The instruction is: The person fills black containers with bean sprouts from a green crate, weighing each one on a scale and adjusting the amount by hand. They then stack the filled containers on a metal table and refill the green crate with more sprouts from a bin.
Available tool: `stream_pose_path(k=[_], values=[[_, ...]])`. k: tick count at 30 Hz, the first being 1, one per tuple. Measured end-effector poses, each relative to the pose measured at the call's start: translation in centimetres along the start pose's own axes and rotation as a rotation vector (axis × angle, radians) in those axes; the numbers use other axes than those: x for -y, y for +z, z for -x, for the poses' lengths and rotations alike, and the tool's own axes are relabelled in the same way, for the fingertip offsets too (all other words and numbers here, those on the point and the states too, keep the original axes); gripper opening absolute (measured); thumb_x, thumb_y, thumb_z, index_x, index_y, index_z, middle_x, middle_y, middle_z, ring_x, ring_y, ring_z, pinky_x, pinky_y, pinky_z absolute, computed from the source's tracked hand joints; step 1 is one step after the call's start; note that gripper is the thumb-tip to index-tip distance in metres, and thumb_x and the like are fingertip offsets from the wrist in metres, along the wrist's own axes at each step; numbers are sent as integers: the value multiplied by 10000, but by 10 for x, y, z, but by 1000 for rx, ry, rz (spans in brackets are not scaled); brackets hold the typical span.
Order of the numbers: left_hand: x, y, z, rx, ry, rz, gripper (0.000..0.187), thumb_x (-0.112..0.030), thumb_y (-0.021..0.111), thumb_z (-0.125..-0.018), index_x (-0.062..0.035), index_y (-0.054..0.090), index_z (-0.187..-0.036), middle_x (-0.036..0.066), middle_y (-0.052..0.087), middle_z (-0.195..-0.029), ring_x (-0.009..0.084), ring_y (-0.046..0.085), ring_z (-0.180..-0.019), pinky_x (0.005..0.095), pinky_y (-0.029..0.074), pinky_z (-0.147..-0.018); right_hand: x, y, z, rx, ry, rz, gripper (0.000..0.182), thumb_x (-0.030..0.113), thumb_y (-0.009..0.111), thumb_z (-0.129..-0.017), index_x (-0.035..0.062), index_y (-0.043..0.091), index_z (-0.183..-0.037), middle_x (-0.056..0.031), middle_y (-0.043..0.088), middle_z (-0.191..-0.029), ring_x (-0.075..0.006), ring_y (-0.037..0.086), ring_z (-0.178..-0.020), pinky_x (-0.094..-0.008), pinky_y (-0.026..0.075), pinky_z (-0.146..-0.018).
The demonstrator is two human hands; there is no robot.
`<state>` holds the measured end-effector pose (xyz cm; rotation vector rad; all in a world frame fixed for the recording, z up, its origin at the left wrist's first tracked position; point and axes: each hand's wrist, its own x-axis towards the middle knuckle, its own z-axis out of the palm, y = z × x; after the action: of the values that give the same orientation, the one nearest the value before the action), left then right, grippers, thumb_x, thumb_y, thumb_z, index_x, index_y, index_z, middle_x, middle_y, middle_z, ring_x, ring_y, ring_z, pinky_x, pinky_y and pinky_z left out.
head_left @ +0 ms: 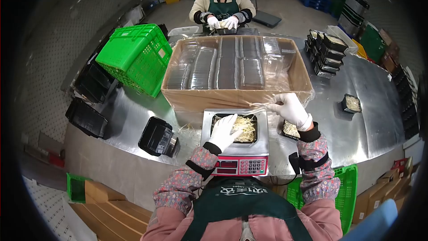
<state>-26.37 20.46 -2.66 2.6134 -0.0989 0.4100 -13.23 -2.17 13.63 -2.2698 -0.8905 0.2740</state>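
We held our left hand (224,130) low and flat, gloved fingers spread and pointing forward, palm down. Our right hand (289,108) was raised further ahead, its gloved fingertips pinched together. Both forearms wore flowered sleeves, and the right one carried a dark strap.

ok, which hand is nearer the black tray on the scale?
Left. The left hand rests on the sprouts in the black tray; the right hand is raised beyond the scale's right corner.

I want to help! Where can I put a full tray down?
Bare steel table lies right of the cardboard box, around one lone filled tray. Another patch sits between the scale and the green crate. Crowded near the stacked trays.
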Motion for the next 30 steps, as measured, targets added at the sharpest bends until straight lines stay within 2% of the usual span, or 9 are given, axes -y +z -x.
stream_pose_path(k=[3,7,9,12,17,20,24,26,30], values=[[2,-21,7,-130,-112,199,568,-261,683,-839,1,510,-1313,196,543,-1312,339,490,-1241,414,362,-1076,21,16,-2,-66,-53,-287,161,108,718,-840,-25,728,-931,-33,670,-688,-64,594,-617,-237,480,-568],[21,-28,34,-408,-231,772,468,84,452,-881,43,441,-1347,190,507,-1351,262,464,-1312,347,345,-1108,1,101,-16,-40,-262,-172,212,198,666,-849,12,717,-938,-157,693,-844,-286,666,-799,-358,515,-745],[31,-23,41,-387,-289,829,469,61,441,-910,51,405,-1378,171,487,-1376,244,465,-1302,342,342,-1108,-30,144,-22,34,-313,162,285,244,620,-874,45,678,-1071,-186,676,-931,-355,640,-887,-423,507,-804],[45,-14,46,-316,-344,831,480,-5,416,-970,73,319,-1433,163,418,-1451,224,430,-1329,334,330,-1111,-25,131,-13,68,-315,135,330,243,597,-889,53,640,-1155,-196,663,-1004,-348,633,-944,-423,497,-846],[29,-10,27,-204,-185,207,537,-101,511,-933,47,355,-1425,228,433,-1425,340,405,-1333,398,304,-1120,-35,144,-14,-99,-443,150,446,297,572,-917,-27,579,-1224,-220,623,-1187,-356,571,-1136,-426,424,-1006],[16,-5,18,-165,-90,-9,491,-190,547,-906,22,476,-1343,210,519,-1345,350,487,-1239,439,357,-1066,-25,185,-2,-28,-387,373,526,347,526,-929,-42,524,-1283,-259,531,-1311,-404,513,-1212,-530,352,-1046],[11,6,21,-130,-6,-242,386,-202,531,-900,-28,582,-1240,156,634,-1204,279,614,-1084,406,456,-955,-35,208,2,19,-229,319,562,349,458,-964,-50,443,-1359,-301,461,-1373,-441,458,-1265,-520,331,-1078],[8,10,17,-16,-192,-248,383,-193,527,-907,-27,575,-1250,152,633,-1207,289,621,-1070,418,472,-926,-35,200,-1,66,-217,265,550,330,460,-965,-49,439,-1362,-304,463,-1369,-443,451,-1270,-508,332,-1082],[8,6,22,-72,-170,-114,426,-262,521,-924,-50,542,-1293,143,601,-1253,286,579,-1128,478,395,-992,-38,174,-1,123,-301,41,542,324,446,-974,-32,430,-1382,-291,446,-1392,-434,415,-1306,-486,299,-1117]])
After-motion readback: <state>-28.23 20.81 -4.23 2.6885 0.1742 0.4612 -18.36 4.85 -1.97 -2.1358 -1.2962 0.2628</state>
